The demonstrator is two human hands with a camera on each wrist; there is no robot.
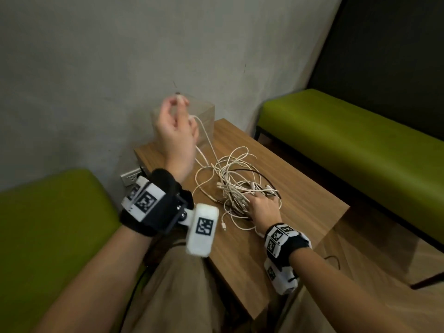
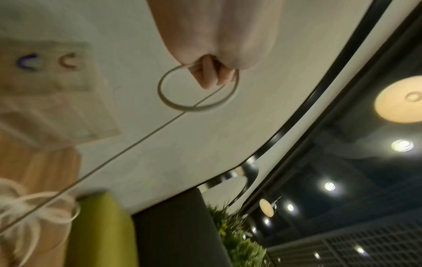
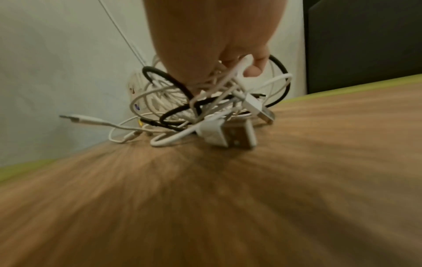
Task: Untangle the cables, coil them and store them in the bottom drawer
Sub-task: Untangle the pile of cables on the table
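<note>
A tangle of white and black cables (image 1: 237, 186) lies on the wooden table (image 1: 300, 195). My left hand (image 1: 176, 116) is raised above the table's far end and grips one white cable (image 1: 206, 135) that runs taut down into the tangle. In the left wrist view its curled fingers (image 2: 211, 75) hold a small loop of that white cable (image 2: 173, 103). My right hand (image 1: 263, 205) rests on the near side of the tangle. In the right wrist view its fingers (image 3: 251, 71) curl down among the strands of the tangle (image 3: 182, 110), and USB plugs (image 3: 230, 137) stick out in front.
A small translucent drawer unit (image 1: 207, 116) stands at the table's far corner against the grey wall, partly behind my left hand; its handles show in the left wrist view of the drawer unit (image 2: 52, 86). Green benches (image 1: 348, 140) flank the table. A wall socket (image 1: 131, 176) sits low on the left.
</note>
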